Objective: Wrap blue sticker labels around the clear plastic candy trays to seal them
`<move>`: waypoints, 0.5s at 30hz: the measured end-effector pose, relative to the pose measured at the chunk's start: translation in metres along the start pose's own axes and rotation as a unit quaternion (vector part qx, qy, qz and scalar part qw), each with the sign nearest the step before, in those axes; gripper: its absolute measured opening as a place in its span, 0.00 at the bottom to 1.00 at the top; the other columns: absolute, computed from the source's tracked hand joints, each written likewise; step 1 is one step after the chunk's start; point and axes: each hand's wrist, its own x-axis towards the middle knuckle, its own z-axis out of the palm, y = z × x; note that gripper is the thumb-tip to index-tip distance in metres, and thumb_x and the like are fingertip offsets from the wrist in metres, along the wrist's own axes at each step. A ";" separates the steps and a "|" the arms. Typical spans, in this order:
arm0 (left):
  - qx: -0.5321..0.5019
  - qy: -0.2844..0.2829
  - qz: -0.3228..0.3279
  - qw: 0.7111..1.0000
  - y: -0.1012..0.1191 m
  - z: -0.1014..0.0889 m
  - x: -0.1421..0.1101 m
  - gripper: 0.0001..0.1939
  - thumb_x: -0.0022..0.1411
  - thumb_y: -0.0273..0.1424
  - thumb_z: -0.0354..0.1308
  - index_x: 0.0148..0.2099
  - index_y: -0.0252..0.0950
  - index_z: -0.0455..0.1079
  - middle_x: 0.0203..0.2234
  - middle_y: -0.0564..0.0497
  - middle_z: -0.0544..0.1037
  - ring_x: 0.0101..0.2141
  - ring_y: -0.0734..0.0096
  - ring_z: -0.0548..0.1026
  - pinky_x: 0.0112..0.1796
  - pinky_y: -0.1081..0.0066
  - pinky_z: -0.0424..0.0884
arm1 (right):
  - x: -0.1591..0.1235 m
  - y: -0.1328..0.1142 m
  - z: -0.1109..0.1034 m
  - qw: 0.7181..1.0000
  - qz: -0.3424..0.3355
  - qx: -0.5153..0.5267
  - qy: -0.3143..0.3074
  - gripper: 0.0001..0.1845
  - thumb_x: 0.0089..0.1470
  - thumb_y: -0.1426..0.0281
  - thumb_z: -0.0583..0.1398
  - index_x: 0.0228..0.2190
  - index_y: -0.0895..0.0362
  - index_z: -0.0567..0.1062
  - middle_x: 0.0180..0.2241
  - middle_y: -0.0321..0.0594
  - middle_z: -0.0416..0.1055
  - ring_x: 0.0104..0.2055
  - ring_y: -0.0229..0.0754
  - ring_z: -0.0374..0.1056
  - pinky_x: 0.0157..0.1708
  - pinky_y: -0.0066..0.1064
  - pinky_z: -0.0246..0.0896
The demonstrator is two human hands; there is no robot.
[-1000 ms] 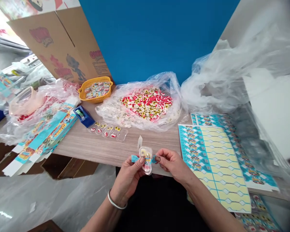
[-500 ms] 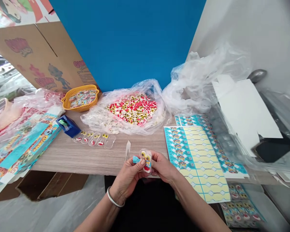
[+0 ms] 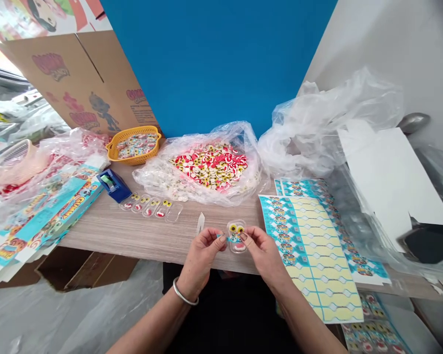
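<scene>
My right hand (image 3: 265,253) pinches a small clear plastic candy pack (image 3: 237,246) by its right side. Yellow eye-shaped pieces show at the pack's top and a red-and-white piece at its bottom, with a blue printed label (image 3: 235,238) across the middle. Just left of the pack, my left hand (image 3: 205,253) has thumb and fingers closed on the label's loose end. Behind the hands, a pale pointed strip (image 3: 201,222) lies on the table. A row of several clear trays (image 3: 161,210) sits to the left, most with candy pieces in them.
An open plastic bag of candy pieces (image 3: 212,167) stands behind the hands. Label sheets (image 3: 327,260) lie at the right. At the left are a blue tape dispenser (image 3: 114,186), a yellow basket (image 3: 135,158) of packs and flattened printed boxes (image 3: 55,211).
My hands have moved slightly apart and right, with the pack now upright beside the left fingers rather than between both hands. The view has shifted a little left.
</scene>
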 end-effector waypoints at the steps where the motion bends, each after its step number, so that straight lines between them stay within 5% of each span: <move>1: 0.005 -0.005 0.003 1.000 0.002 -0.003 0.000 0.12 0.51 0.36 0.70 0.34 0.34 0.74 0.27 0.53 0.76 0.28 0.76 0.72 0.35 0.74 0.68 | 0.000 0.000 -0.002 1.000 0.005 0.009 -0.006 0.15 0.54 0.55 0.63 0.32 0.54 0.75 0.31 0.39 0.75 0.34 0.43 0.69 0.36 0.33 0.63; 5: -0.008 -0.038 -0.005 0.999 0.006 -0.007 0.001 0.11 0.53 0.36 0.69 0.34 0.34 0.75 0.28 0.51 0.77 0.30 0.74 0.72 0.36 0.73 0.67 | -0.004 0.000 -0.002 0.995 0.031 0.082 -0.038 0.14 0.54 0.56 0.64 0.31 0.55 0.76 0.31 0.37 0.74 0.34 0.41 0.67 0.37 0.32 0.62; 9: -0.131 -0.067 -0.054 0.988 -0.001 0.003 0.002 0.11 0.50 0.34 0.71 0.32 0.34 0.75 0.27 0.52 0.77 0.29 0.75 0.72 0.35 0.74 0.67 | -0.007 0.005 0.009 0.984 0.040 0.163 -0.068 0.11 0.55 0.60 0.65 0.32 0.55 0.77 0.33 0.37 0.75 0.36 0.40 0.67 0.40 0.31 0.61; 15: -0.219 -0.072 -0.099 0.968 -0.011 0.008 0.005 0.12 0.50 0.30 0.72 0.38 0.36 0.75 0.33 0.52 0.77 0.32 0.77 0.72 0.37 0.75 0.67 | -0.005 0.008 0.020 0.992 -0.006 0.120 -0.031 0.10 0.55 0.60 0.65 0.32 0.54 0.75 0.31 0.35 0.74 0.34 0.39 0.67 0.37 0.29 0.62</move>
